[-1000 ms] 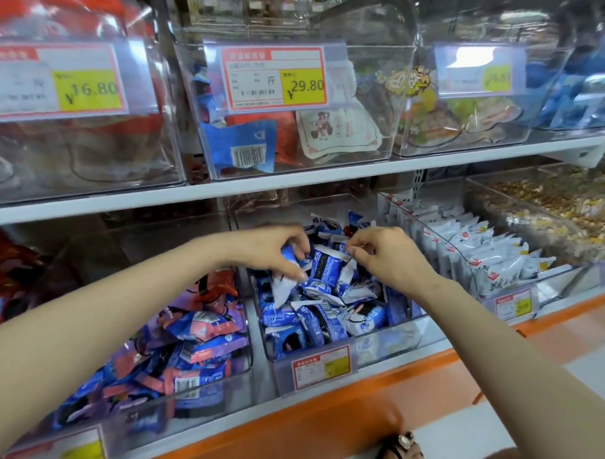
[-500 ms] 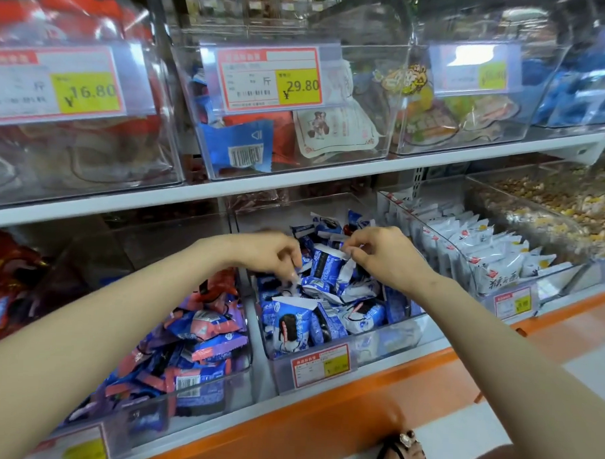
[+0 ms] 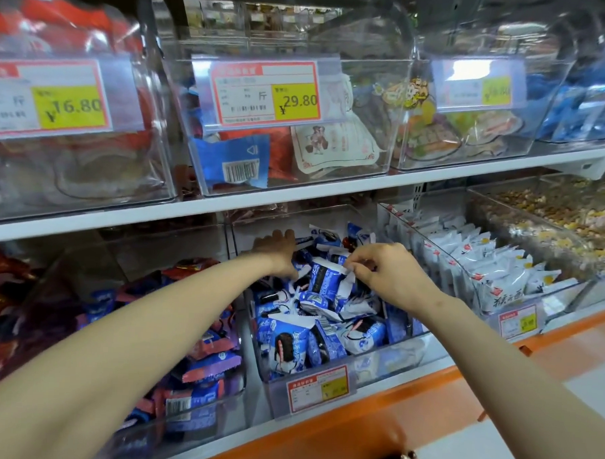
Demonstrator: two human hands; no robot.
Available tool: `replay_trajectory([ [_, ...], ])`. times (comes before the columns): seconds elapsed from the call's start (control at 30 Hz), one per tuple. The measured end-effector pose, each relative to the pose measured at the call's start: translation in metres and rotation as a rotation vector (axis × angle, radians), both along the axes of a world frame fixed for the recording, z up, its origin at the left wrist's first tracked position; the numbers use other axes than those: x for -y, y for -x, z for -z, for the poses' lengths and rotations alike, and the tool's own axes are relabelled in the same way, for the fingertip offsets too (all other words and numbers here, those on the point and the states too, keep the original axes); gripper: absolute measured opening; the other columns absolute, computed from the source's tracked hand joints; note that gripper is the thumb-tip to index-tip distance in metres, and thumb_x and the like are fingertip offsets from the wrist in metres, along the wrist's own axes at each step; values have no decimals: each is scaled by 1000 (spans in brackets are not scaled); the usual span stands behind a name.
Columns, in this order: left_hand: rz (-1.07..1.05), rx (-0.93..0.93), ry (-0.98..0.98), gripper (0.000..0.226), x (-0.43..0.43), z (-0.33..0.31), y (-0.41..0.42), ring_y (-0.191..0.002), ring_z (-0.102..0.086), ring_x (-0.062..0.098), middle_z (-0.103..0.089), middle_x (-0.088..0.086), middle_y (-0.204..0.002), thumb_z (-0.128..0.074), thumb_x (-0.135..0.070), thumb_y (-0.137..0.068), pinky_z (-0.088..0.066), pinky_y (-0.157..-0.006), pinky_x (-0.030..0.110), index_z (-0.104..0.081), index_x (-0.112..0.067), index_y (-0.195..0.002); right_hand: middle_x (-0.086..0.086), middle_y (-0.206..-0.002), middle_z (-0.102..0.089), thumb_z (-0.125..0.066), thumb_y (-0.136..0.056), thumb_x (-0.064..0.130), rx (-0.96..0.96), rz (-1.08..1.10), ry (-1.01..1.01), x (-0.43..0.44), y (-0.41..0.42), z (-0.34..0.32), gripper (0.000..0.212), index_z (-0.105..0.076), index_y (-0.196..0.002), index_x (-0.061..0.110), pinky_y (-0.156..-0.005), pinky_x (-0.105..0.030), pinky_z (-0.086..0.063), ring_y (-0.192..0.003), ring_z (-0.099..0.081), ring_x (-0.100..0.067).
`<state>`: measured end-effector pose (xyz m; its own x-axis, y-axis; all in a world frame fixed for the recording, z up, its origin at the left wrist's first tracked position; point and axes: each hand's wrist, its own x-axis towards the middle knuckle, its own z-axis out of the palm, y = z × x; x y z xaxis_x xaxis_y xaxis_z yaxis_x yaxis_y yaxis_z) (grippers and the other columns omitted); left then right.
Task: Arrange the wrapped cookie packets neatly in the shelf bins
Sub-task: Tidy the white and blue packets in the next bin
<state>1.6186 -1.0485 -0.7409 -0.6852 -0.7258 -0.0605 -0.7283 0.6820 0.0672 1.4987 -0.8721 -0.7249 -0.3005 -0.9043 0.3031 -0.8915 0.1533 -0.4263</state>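
Observation:
A clear bin [image 3: 375, 372] on the lower shelf holds a loose heap of blue-and-white wrapped cookie packets [image 3: 311, 329]. My right hand [image 3: 385, 270] pinches the white top edge of one upright packet [image 3: 321, 276] in the middle of the heap. My left hand [image 3: 276, 250] reaches further back into the bin, fingers spread over the rear packets; I cannot see anything gripped in it. One packet with a dark cookie picture [image 3: 285, 349] stands against the bin's front wall.
Left bin [image 3: 170, 427] holds purple, red and blue packets. Right bin [image 3: 517, 319] holds white packets in tidy rows, and a bin of loose snacks [image 3: 548, 217] sits beyond. The upper shelf [image 3: 295, 198] overhangs with clear bins and price tags. An orange ledge [image 3: 373, 420] runs below.
My left hand let go of a packet at the front and moved deeper toward the bin's back. That packet now stands at the front wall. My right hand stays on its packet.

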Motion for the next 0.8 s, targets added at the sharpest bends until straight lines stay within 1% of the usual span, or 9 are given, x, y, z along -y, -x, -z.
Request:
replay_trajectory([
  [0.1, 4, -260, -151, 76, -1, -15, -15, -123, -47, 25, -40, 9, -142, -71, -29, -80, -42, -92, 30, -29, -14, -141, -2, -93, -71, -57, -92, 23, 22, 36, 40, -3, 5, -1, 17, -72, -98, 16, -76, -31, -51, -82, -63, -17],
  [0.2, 124, -482, -363, 73, -17, -29, -24, -113, -50, 18, -46, 6, -132, -75, -28, -77, -42, -92, 27, -34, -15, -137, -4, -90, -72, -58, -92, 20, 47, 84, 99, -6, 12, -2, 16, -72, -97, 15, -75, -32, -52, -80, -63, -17],
  [0.27, 257, -476, -516, 71, -34, -33, -26, -99, -54, 13, -49, 1, -121, -76, -25, -76, -44, -89, 27, -35, -15, -134, -5, -87, -71, -58, -92, 20, 47, 107, 111, -7, 15, -2, 15, -72, -94, 16, -71, -31, -49, -80, -62, -19],
  [0.33, 334, -447, -615, 68, -43, -32, -24, -96, -57, 12, -50, -5, -116, -75, -24, -77, -47, -90, 26, -36, -17, -132, -4, -85, -71, -58, -91, 20, 52, 117, 118, -9, 15, -2, 14, -72, -92, 17, -70, -30, -48, -80, -61, -18],
  [0.43, 249, -512, -485, 54, -29, -27, -19, -103, -55, 14, -52, -5, -115, -69, -28, -82, -44, -91, 26, -43, -14, -128, -2, -89, -71, -58, -92, 20, 77, 96, 114, -10, 12, -3, 14, -71, -95, 17, -71, -27, -47, -77, -57, -11],
  [0.53, 91, -522, -290, 41, -2, -18, -20, -106, -54, 18, -56, 5, -121, -63, -21, -88, -43, -88, 27, -48, -9, -124, -1, -92, -71, -57, -92, 18, 78, 64, 116, -11, 9, -6, 15, -71, -98, 17, -77, -29, -50, -78, -57, -11],
  [0.63, 92, -290, -173, 51, 15, -8, -16, -117, -48, 23, -49, 9, -132, -65, -21, -86, -41, -95, 33, -42, -10, -131, -2, -94, -71, -57, -92, 18, 93, 57, 128, -10, 9, -8, 16, -72, -97, 16, -79, -31, -51, -79, -60, -12],
  [0.73, 133, -37, -61, 68, 22, -4, -4, -122, -42, 25, -45, 8, -136, -71, -35, -80, -39, -99, 35, -39, -11, -134, -3, -90, -71, -57, -92, 18, 102, 73, 140, -9, 13, -9, 15, -72, -96, 17, -76, -32, -51, -73, -59, -10],
  [0.8, 160, 65, 39, 76, 28, 1, 3, -126, -38, 27, -41, 9, -140, -72, -41, -77, -34, -100, 34, -35, -12, -137, -4, -87, -71, -57, -92, 18, 110, 85, 149, -10, 16, -10, 15, -71, -97, 16, -73, -30, -51, -67, -56, -8],
])
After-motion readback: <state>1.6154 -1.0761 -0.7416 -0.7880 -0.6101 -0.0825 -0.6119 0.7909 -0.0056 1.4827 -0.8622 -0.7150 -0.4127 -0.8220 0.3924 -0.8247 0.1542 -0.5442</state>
